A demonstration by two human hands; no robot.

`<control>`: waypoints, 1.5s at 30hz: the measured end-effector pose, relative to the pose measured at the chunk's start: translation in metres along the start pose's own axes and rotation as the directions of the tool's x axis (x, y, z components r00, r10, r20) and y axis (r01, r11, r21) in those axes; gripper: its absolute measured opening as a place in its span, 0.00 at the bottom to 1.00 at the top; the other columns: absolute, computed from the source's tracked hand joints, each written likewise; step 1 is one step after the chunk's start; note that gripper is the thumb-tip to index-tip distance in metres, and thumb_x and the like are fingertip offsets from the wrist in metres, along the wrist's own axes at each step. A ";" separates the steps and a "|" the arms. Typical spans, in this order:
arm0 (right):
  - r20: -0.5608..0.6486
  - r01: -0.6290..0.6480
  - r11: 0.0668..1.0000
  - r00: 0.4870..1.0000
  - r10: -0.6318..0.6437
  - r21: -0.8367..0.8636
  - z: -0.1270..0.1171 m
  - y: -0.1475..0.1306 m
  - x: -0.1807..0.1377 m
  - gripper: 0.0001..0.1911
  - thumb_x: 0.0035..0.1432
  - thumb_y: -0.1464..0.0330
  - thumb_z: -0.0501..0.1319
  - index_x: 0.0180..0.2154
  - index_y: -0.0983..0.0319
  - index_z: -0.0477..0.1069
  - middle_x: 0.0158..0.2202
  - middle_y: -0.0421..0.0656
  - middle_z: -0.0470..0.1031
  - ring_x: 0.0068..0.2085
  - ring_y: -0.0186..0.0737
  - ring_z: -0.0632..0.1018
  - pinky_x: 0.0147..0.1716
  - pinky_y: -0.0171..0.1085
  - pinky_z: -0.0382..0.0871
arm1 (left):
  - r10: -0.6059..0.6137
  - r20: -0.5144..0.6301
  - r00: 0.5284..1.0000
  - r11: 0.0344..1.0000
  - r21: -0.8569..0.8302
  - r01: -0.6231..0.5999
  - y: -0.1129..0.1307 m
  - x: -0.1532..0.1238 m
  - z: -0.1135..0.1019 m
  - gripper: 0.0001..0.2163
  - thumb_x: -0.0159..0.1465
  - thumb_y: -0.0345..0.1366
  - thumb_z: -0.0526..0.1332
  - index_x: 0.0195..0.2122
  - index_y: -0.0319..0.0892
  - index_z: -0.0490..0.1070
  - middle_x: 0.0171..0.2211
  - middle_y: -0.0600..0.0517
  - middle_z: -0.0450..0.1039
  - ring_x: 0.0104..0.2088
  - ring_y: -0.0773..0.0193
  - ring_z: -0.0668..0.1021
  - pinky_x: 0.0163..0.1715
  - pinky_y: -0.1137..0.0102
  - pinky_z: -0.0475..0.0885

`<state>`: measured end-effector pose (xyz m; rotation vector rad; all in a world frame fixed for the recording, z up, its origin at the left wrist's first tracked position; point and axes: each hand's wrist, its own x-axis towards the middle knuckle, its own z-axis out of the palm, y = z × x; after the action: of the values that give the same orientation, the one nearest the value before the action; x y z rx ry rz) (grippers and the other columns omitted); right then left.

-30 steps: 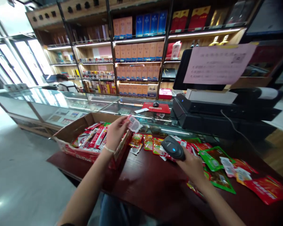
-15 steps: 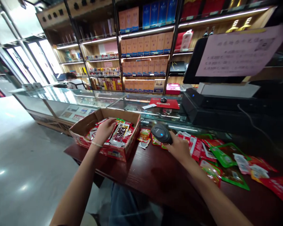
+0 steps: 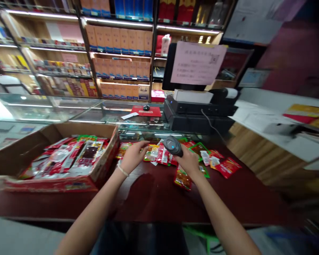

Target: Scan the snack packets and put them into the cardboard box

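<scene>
My right hand (image 3: 189, 163) is wrapped round the handle of a black barcode scanner (image 3: 172, 145), which has a small blue light on its head. My left hand (image 3: 134, 156), with a pale band at the wrist, hovers over the counter beside a snack packet (image 3: 151, 153). Its fingers are apart and a little bent, with nothing seen between them. More red and green snack packets lie in a loose row behind and around my right hand, one red packet (image 3: 183, 178) in front of it. At the left stands an open cardboard box (image 3: 106, 159) filled with similar packets.
A dark red wooden counter (image 3: 154, 198) runs across in front of me. Behind it are a glass display case (image 3: 90, 109), a red mat (image 3: 151, 111) with a mouse, and a till with a paper-covered screen (image 3: 196, 63). A seated person (image 3: 5, 79) is at far left.
The view has swung to the right. My left hand has left the packets in the box and moved right, over the counter. My right hand still holds the barcode scanner.
</scene>
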<state>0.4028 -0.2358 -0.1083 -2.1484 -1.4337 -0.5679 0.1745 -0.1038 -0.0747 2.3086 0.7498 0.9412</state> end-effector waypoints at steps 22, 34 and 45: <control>-0.158 -0.175 0.973 0.976 0.151 -0.152 -0.021 0.130 -0.095 0.21 0.54 0.59 0.58 0.47 0.63 0.72 0.34 0.46 0.80 0.33 0.44 0.79 0.31 0.35 0.64 | -0.111 0.485 0.868 0.951 0.306 -0.049 0.067 -0.021 0.185 0.44 0.45 0.54 0.69 0.61 0.40 0.60 0.50 0.30 0.65 0.48 0.37 0.73 0.43 0.56 0.67; -0.316 -0.041 0.985 0.949 -0.014 -0.165 -0.022 0.123 -0.083 0.20 0.54 0.61 0.59 0.45 0.67 0.73 0.31 0.47 0.80 0.29 0.42 0.78 0.29 0.34 0.65 | -0.118 0.363 0.924 0.897 -0.361 0.256 0.017 -0.008 0.149 0.30 0.55 0.40 0.65 0.59 0.38 0.64 0.41 0.45 0.78 0.41 0.54 0.78 0.43 0.67 0.69; -0.369 0.161 0.986 0.920 -0.136 0.038 0.009 0.014 0.008 0.17 0.53 0.62 0.62 0.43 0.64 0.73 0.32 0.47 0.80 0.32 0.44 0.79 0.30 0.35 0.63 | -0.590 0.176 0.788 0.090 -0.956 0.281 -0.066 0.012 0.056 0.10 0.54 0.32 0.69 0.36 0.39 0.72 0.31 0.51 0.77 0.27 0.70 0.77 0.30 0.75 0.73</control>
<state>0.4194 -0.2290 -0.1126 -1.7728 -1.3875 -0.9088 0.2045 -0.0644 -0.1466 0.7207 0.6078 0.9750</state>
